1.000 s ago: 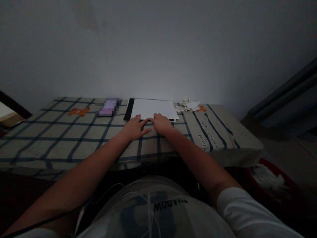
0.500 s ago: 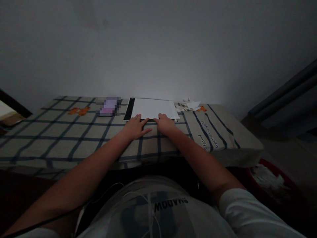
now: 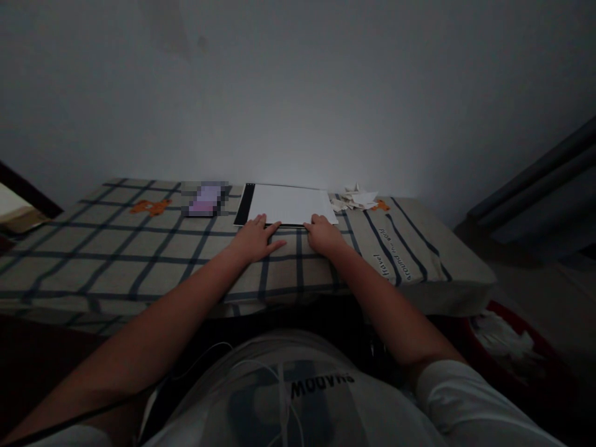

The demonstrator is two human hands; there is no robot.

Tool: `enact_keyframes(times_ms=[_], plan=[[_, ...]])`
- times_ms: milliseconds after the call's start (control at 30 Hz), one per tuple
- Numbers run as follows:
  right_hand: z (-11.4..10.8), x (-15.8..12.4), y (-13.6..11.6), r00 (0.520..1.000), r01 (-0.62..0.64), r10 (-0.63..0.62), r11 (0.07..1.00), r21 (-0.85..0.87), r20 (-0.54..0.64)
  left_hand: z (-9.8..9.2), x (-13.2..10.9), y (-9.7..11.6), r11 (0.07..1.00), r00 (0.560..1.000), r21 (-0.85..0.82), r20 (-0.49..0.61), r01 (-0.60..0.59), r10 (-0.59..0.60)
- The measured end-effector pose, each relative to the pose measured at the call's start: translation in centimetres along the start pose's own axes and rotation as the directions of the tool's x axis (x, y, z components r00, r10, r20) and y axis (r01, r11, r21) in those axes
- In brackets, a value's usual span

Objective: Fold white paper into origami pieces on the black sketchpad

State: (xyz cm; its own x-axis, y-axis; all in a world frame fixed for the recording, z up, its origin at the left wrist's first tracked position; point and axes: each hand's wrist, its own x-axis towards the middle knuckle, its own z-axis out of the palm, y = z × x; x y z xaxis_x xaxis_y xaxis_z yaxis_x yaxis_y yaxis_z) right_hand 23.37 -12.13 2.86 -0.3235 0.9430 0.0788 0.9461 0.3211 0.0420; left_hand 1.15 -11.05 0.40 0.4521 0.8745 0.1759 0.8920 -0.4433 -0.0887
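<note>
White sheet [image 3: 291, 203] lying flat on a dark board [image 3: 244, 205], at the far middle of the checked tablecloth [image 3: 116, 248], close to the wall. Left hand [image 3: 255, 239] and right hand [image 3: 325, 234] rest palm-down and unclenched, fingertips at the sheet's near edge, grasping nothing; apparently they pin it square. Paper scraps [image 3: 356, 198] lie just to the right. Dim light obscures the exact fingertip contact; a blurred purple item [image 3: 205, 200] to the left is unreadable.

On the table [image 3: 116, 261], paper [image 3: 291, 203] lies centre (far edge), scraps [image 3: 356, 197] right of it.
</note>
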Motion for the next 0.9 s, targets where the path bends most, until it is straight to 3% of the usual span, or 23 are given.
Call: enact_keyframes(times_ms=[200,367,467,567,667,900], plan=[[0.7,0.0,0.9,0.992,-0.115,0.117,0.993,0.034,-0.054,0.3,-0.3,0.0,1.000,0.999,-0.008,-0.046,0.004,-0.005],[0.9,0.1,0.8,0.997,-0.028,0.029,1.000,0.014,-0.075,0.1,-0.7,0.3,0.999,0.992,0.008,-0.111,0.054,-0.053],[0.8,0.3,0.3,0.996,0.036,-0.034,0.999,0.023,-0.085,0.2,-0.6,0.3,1.000,0.987,0.023,-0.158,-0.004,0.008],[0.9,0.3,-0.2,0.993,0.084,-0.080,0.995,0.045,-0.084,0.5,-0.3,0.1,0.995,0.990,-0.019,-0.103,-0.100,0.097],[1.0,0.4,-0.3,0.992,0.094,-0.086,0.992,0.083,-0.096,0.6,0.0,-0.2,0.991,0.994,-0.070,-0.033,-0.110,0.108],[1.3,0.6,0.6,0.994,-0.013,0.024,0.995,0.097,-0.110,0.3,0.0,-0.2,0.991,0.993,-0.073,0.000,-0.115,0.116]])
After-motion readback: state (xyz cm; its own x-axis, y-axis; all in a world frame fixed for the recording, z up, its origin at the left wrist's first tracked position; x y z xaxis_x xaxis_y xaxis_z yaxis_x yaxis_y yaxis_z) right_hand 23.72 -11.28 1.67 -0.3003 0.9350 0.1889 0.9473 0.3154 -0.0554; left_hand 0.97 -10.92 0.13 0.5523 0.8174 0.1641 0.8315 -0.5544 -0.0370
